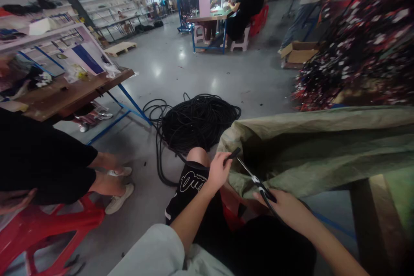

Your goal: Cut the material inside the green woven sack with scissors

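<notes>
In the head view, low in the middle of the frame, the left hand (218, 171) has its grip closed on the top end of a thin black cable (255, 179). The right hand (284, 207) has its grip closed on the lower end. The cable slants from upper left down to lower right. It lies just in front of the green sack (323, 151). Bare grey floor (194, 69) fills the middle, around a black cable coil (197, 123).

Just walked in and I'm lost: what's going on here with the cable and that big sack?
A seated person holds a black cable stretched between both hands. The left hand pinches its end, the right hand grips it lower down, just in front of an open green sack. A big coil of black cable lies on the floor behind. Another person sits to the left on a red stool.
</notes>
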